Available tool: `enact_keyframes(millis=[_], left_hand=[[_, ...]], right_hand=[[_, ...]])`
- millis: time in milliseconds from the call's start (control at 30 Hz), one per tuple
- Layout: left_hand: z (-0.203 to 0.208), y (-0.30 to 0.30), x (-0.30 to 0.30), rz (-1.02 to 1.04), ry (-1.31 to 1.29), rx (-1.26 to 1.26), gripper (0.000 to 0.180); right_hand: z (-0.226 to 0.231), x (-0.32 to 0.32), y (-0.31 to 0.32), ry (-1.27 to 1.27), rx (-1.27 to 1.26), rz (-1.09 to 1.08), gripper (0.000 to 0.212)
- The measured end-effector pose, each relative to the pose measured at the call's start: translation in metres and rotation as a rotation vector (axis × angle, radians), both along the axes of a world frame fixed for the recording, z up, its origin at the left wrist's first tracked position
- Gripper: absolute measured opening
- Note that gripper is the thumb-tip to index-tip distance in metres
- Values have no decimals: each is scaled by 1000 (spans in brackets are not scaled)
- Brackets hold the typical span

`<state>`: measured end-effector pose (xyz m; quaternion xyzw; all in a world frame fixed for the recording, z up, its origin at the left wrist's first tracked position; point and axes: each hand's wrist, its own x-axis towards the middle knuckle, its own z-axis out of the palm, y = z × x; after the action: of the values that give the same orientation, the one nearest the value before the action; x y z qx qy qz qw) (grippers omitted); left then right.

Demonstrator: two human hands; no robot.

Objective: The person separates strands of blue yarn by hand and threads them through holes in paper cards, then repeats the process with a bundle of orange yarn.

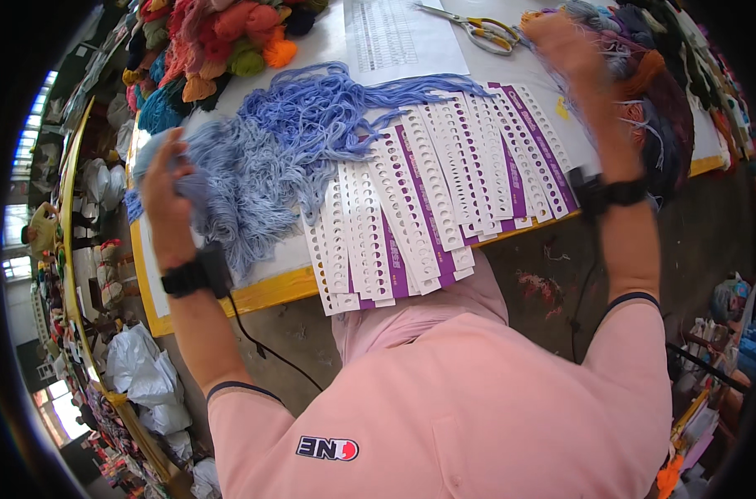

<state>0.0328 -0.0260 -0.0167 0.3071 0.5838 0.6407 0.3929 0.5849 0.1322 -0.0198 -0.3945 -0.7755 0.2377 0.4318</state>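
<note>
On the left, my left hand [167, 179] curls around part of a greyish-blue yarn skein [236, 187], which lies loose over the table's edge. Against it lies a heap of brighter periwinkle-blue yarn [307, 108], its strands trailing right across the tops of the cards. Many white and purple thread cards [432, 183] with rows of punched holes are fanned along the near edge, some jutting over it. My right hand [565, 50] is raised at the far right, smeared by motion, close to yellow-handled scissors [490, 35] and a mixed yarn pile; its fingers do not show clearly.
Red, orange and green skeins [228, 37] are heaped at the back left. A printed sheet [403, 37] lies at the back middle. Dark purple and brown yarn [656, 108] covers the right side. The table has a yellow edge [270, 289]; white plastic bags [145, 366] stand beyond it on the left.
</note>
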Motion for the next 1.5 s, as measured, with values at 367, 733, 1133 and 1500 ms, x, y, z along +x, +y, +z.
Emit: enact_keyframes(millis=[367,733,1133,1500], left_hand=[[-64,41,216,-522,-297,-533,19],[-98,47,238,-528,20,-419,8],[-100,45,218,-489,477,-439,13],[-91,29,219,-742,-143,-227,21]], right_hand=[[-104,-120,-50,-100,-559,448,11],[-98,-132,-41,-335,-356,472,15],[-104,-133,-46,-410,-312,373,20],[-110,-133,-46,-246,-391,475,24]])
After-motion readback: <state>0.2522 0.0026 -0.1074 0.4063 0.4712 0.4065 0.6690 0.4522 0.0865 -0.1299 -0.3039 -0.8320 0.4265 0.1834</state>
